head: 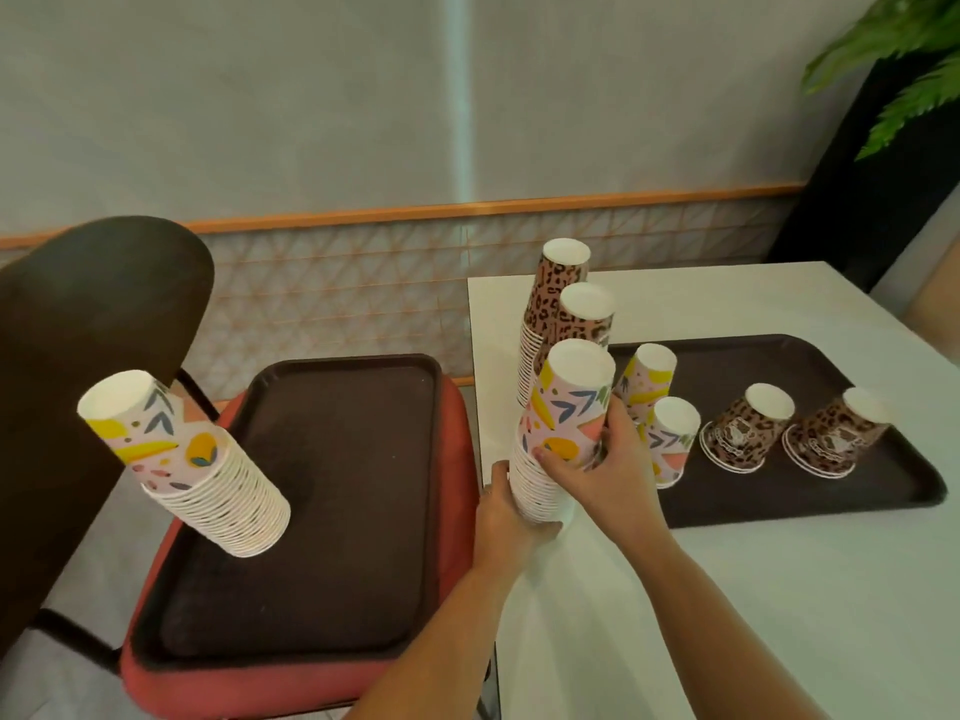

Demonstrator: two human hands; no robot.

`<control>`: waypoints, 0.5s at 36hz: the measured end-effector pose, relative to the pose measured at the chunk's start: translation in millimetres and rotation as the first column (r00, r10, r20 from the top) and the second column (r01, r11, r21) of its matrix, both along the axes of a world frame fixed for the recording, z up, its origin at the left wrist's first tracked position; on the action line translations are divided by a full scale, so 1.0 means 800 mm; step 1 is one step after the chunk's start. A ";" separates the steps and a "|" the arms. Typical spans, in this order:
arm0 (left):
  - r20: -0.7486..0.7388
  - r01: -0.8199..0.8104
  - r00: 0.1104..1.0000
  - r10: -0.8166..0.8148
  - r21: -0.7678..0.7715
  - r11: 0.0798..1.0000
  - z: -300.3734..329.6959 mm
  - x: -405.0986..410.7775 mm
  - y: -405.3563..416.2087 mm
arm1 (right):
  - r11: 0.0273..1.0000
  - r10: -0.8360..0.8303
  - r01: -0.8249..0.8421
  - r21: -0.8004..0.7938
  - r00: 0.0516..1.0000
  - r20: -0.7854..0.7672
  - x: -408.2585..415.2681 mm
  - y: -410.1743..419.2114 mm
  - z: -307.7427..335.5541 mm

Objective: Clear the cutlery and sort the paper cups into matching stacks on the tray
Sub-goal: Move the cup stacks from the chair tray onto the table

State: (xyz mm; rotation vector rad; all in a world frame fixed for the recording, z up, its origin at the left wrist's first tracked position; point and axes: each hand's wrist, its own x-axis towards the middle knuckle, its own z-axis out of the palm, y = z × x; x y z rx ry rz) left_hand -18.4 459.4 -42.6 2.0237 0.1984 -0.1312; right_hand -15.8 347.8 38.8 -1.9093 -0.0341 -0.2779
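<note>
A tall stack of upside-down floral paper cups (563, 407) stands at the white table's left edge. My left hand (501, 506) grips its base and my right hand (605, 459) wraps its upper part. Behind it rise two leopard-print stacks (558, 283). On the brown tray (831, 491) on the table sit two floral cups (670, 433) and two short leopard-print piles (743, 428). A second floral stack (182, 459) stands on the brown tray (332, 511) lying on the red chair seat. No cutlery is in view.
The red chair (457, 433) with a dark backrest (78, 356) stands left of the white table (779, 589). A green plant (898, 59) and a dark panel are at the far right. A wall with an orange rail runs behind.
</note>
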 end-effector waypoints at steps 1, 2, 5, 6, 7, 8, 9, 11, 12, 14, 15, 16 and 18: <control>-0.002 -0.004 1.000 0.004 0.007 1.000 -0.001 0.001 -0.003 | 1.000 -0.001 0.001 0.000 1.000 -0.001 0.001 -0.002 0.000; 0.001 -0.004 1.000 0.004 0.010 1.000 -0.003 0.002 -0.005 | 1.000 -0.002 0.002 -0.003 1.000 -0.004 0.002 -0.005 -0.001; -0.010 -0.002 1.000 0.002 0.023 1.000 -0.005 0.002 -0.009 | 1.000 0.011 -0.011 -0.019 1.000 -0.009 0.001 -0.009 -0.001; -0.012 0.010 1.000 -0.010 0.032 0.999 -0.006 0.001 -0.010 | 1.000 0.011 -0.011 -0.019 1.000 0.002 0.000 -0.010 -0.001; -0.018 0.030 0.999 -0.030 0.052 0.998 -0.005 0.000 -0.010 | 1.000 0.000 0.000 -0.020 1.000 0.027 -0.003 -0.010 -0.001; -0.024 0.044 0.999 -0.042 0.075 0.996 -0.005 -0.002 -0.010 | 0.999 -0.027 0.028 -0.023 0.997 0.066 -0.006 -0.010 0.002; -0.036 0.046 0.998 -0.043 0.092 0.995 -0.003 -0.006 -0.008 | 0.997 -0.065 0.069 -0.028 0.990 0.122 -0.010 -0.009 0.006; -0.035 -0.007 0.999 0.011 0.115 0.993 0.002 -0.014 -0.002 | 0.987 -0.145 0.158 -0.030 0.953 0.268 -0.017 -0.006 0.019; -0.011 -0.054 0.998 0.056 0.126 0.991 0.004 -0.018 0.003 | 0.981 -0.172 0.191 -0.020 0.921 0.350 -0.019 -0.003 0.026; 0.048 -0.154 0.988 0.149 0.138 0.978 0.011 -0.029 0.016 | 0.977 -0.189 0.215 0.007 0.844 0.502 -0.024 0.006 0.041; 0.075 -0.207 0.977 0.198 0.142 0.968 0.015 -0.034 0.023 | 0.979 -0.181 0.204 0.021 0.808 0.561 -0.026 0.011 0.048; 0.105 -0.260 0.963 0.247 0.142 0.955 0.019 -0.039 0.031 | 0.983 -0.160 0.180 0.028 0.780 0.605 -0.028 0.019 0.054; 0.173 -0.368 0.923 0.343 0.142 0.919 0.023 -0.048 0.048 | 0.993 -0.095 0.118 0.009 0.748 0.656 -0.031 0.037 0.066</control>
